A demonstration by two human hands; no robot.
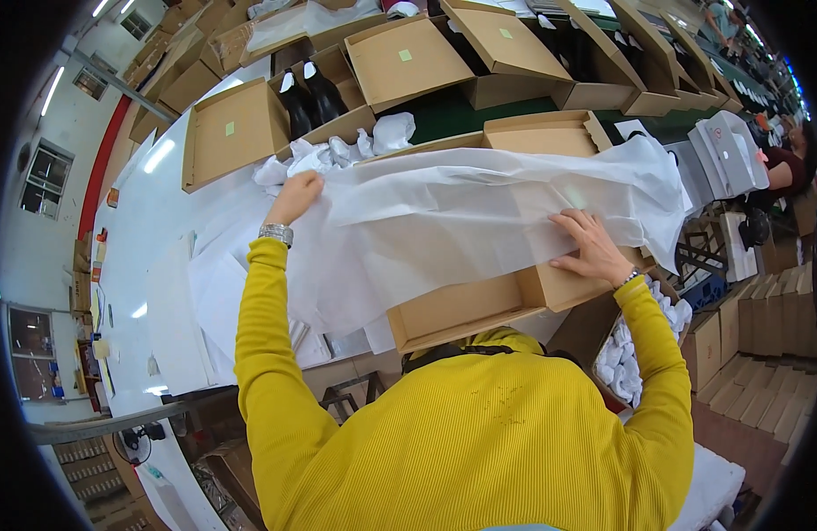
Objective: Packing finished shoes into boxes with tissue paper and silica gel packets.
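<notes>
A long sheet of white tissue paper [444,217] is spread across an open brown cardboard box [461,319], whose near panel and far edge show from under it. At the sheet's left end my left hand [295,196] is closed, its fingers pinching the paper's edge beside crumpled white paper wads [313,157]. Toward the other end, my right hand [594,248] rests on the sheet with fingers stretched out. What lies in the box under the paper is hidden.
Behind stands an open box [236,133] with black boots [311,99] in it. More open boxes [404,62] line the green surface farther back. Loose paper sheets lie on the white table [147,221] at left. A box of white wads [619,358] stands by my right forearm.
</notes>
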